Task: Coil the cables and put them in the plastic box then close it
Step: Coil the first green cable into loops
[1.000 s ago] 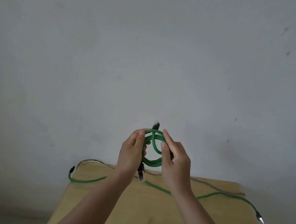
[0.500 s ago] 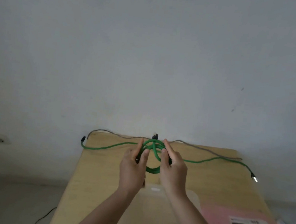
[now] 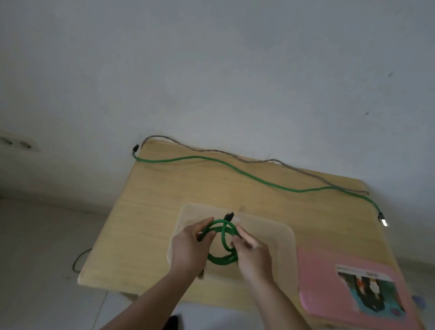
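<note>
A coiled green cable (image 3: 221,259) with a black plug sticking up is held between my left hand (image 3: 190,248) and my right hand (image 3: 251,257), both gripping its loops. The coil hangs just above the open clear plastic box (image 3: 287,242) in the middle of the table. A second green cable (image 3: 237,168) lies stretched out across the far side of the table, its ends hanging off the left and right edges. A grey cable (image 3: 212,151) runs beside it along the back edge.
The wooden table (image 3: 147,211) stands against a pale wall. A pink lid (image 3: 332,289) with a picture label lies to the right of the box. A wall socket (image 3: 16,141) is at the left, and a dark wire lies on the floor by the table's left side.
The view has tilted down, bringing the table, box and pink lid into sight. Both hands have lowered the green coil from in front of the wall to just above the box.
</note>
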Tool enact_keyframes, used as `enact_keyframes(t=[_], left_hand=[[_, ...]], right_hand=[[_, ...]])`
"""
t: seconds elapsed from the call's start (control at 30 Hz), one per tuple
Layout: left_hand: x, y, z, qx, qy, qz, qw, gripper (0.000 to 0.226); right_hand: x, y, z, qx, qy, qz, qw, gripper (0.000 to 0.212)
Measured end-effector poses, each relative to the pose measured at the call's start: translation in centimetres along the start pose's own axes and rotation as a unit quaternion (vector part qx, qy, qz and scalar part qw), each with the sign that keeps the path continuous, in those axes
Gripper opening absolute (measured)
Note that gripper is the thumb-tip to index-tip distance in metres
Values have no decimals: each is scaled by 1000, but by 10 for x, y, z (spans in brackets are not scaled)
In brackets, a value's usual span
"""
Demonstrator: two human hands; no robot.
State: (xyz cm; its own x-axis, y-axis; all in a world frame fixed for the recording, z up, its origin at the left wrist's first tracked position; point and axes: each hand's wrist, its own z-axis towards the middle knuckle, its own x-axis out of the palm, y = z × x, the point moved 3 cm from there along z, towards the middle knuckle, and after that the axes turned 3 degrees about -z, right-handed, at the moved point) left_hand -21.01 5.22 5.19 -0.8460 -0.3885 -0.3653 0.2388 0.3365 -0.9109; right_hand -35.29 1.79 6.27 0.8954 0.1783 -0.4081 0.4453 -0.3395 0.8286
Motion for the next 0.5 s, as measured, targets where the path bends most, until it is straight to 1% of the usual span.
enact_keyframes(t=[0.13,0.23,0.37,0.5], left_hand=[[-2,3,9,-15,17,-4,1000,26],[-4,6,12,-1,44,-3,999,26],[-4,5,24,18,90,10,996,31],[-2,11,32,9,100,33,994,36]], right_hand=[[4,-7,5,14,14,14,1000,32],[3,-11,2,26,15,22,999,31],[3,-13,2,50,8,23,998,22],[7,-12,9,65,16,21,998,19]])
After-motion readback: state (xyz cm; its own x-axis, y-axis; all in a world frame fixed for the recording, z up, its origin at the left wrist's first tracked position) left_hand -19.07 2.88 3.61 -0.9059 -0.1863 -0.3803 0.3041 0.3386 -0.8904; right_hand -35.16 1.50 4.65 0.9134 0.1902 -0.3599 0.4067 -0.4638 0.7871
